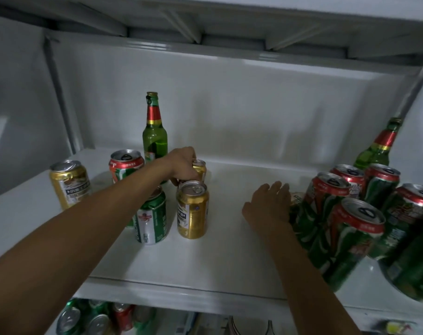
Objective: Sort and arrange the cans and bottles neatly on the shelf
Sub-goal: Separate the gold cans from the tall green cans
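The left hand (182, 165) reaches in over the left group and curls its fingers round the top of a small gold can (200, 168) at about 12 o'clock of the front gold can (192, 209), just behind it. The right hand (269, 206) lies flat and released on the shelf (229, 262), fingers straight, its fingertips touching the left edge of the green cans (346, 223) massed at 3 o'clock. A green bottle (155, 134) stands upright at 12 o'clock behind the left hand; a second bottle (381, 147) leans at 2 o'clock behind the green cans. Another gold can (69, 183) stands at 9 o'clock, a red-topped can (126, 165) beside it, and a green-and-white can (151, 218) sits under the left forearm. The likeliest trouble is the forearm: it passes right over the green-and-white can, so dragging the held can sideways could clip it or the front gold can and knock them over. The bottle close behind could topple if the hand swings back. On the right, a push against the crowded, tilted-looking green cans might send one off the front edge.
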{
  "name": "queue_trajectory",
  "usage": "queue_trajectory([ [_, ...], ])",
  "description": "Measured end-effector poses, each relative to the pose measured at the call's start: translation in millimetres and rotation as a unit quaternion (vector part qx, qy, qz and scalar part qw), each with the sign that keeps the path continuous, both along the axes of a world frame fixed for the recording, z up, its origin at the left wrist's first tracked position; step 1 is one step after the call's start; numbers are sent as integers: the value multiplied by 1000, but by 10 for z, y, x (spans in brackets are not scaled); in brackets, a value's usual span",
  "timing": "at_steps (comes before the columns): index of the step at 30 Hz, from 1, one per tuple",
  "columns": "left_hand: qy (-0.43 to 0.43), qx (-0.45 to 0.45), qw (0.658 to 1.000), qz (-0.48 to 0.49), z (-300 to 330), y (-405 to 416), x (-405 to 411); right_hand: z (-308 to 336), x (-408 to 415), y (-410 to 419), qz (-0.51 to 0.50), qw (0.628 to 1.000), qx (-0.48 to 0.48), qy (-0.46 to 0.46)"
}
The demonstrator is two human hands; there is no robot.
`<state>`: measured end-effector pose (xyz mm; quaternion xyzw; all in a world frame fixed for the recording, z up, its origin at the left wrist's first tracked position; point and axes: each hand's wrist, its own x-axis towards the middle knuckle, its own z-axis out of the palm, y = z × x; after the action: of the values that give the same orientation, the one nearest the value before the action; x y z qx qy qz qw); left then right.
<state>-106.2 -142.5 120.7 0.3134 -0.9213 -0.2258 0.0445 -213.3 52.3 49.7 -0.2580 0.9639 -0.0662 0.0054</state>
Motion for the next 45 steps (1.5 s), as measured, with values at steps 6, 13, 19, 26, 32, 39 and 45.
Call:
queue_trajectory([
  [6, -33, 0, 999, -8, -36, -47, -17, -27, 9, -57, -22, 1000, 14, -17],
  [13, -54, -41, 997, -36, -77, -143, -39, -33, 220, 70, 85, 989, -39, 115],
  [19, -45, -34, 997, -49, -95, -210, -34, 0, 108, 42, 30, 989, -134, 64],
  [26, -38, -23, 997, -58, -112, -222, 0, -30, -167, 2, 39, 967, -208, -138],
  [32, -40, -28, 997, -57, -112, -210, -14, -72, -131, 23, 101, 916, -373, -107],
  [39, -47, -54, 995, -71, -114, -202, 14, -162, -90, -34, 145, 867, -474, -50],
  [45, -27, -45, 995, -81, -94, -187, 50, -319, -56, -79, 190, 862, -466, -60],
])
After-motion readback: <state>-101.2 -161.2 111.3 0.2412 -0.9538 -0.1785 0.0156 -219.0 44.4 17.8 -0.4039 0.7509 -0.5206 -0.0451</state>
